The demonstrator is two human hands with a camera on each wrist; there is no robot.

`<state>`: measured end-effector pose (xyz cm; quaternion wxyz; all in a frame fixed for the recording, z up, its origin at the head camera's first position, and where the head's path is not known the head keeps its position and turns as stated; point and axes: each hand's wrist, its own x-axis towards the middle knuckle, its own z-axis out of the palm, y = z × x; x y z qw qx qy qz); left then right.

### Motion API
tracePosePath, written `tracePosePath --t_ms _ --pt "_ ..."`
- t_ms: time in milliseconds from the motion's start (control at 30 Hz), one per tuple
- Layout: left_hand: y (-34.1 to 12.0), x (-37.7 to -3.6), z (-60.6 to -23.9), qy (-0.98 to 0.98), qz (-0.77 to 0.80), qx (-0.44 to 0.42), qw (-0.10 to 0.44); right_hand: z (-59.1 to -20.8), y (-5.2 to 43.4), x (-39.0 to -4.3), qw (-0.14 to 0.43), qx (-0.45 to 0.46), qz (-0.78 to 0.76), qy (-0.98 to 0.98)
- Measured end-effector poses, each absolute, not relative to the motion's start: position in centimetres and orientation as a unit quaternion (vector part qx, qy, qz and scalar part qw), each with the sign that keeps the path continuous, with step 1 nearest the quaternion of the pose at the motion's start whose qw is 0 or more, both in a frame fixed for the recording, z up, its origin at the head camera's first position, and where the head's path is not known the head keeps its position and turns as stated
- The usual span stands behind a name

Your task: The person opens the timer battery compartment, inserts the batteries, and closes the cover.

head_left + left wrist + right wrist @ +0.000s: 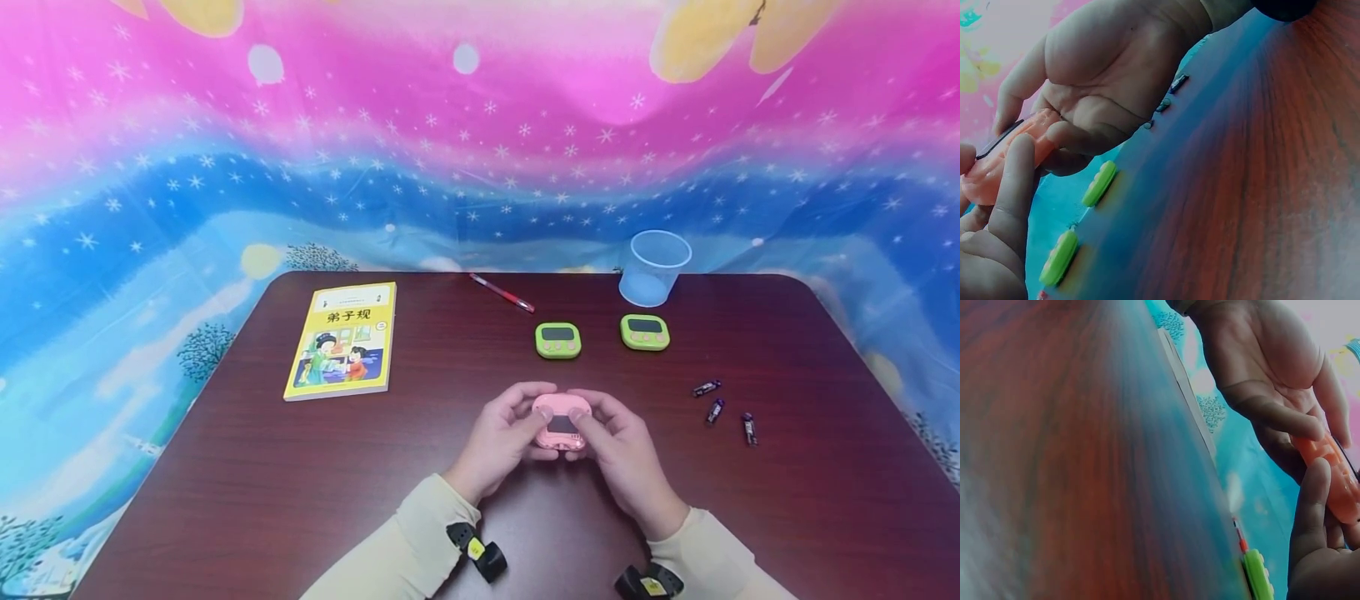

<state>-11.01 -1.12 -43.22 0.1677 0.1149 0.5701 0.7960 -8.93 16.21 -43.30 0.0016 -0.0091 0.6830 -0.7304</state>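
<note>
Snowflake-patterned cloth (450,179) hangs behind the dark wood-grain table (247,483) I'm watching. Above it, the person's left hand (501,435) and right hand (624,443) grasp 1 pink digital timer (562,441) between them. Beyond sit 2 green digital timers (558,341); 3 small batteries (716,412) lie to the right, 1 yellow book (343,342) to the left.

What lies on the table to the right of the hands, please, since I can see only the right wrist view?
Observer: Three small batteries lie on the table, to the right of the right hand.
Operator: Thank you; I see one green device, so how many are there?
Observer: The head view shows two green devices, side by side but apart.
Operator: And what is on the front of the hand-held device?
Observer: A dark screen shows between the thumbs.
</note>
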Motion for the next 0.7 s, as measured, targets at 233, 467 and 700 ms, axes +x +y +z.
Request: tracePosePath --t_ms 233,467,700 --pt "-0.7 -10.6 -43.7 0.589 0.79 0.093 0.141 -43.5 15.9 -8.9 -0.026 -0.007 -0.696 0.718" --pt "-0.4 -10.4 -44.2 0.596 0.789 0.085 0.12 -43.4 15.8 -8.9 -0.035 -0.001 -0.681 0.731" --pt "-0.2 -10.4 -44.4 0.592 0.794 0.074 0.115 -43.5 15.8 -8.9 -0.02 0.01 -0.684 0.729"
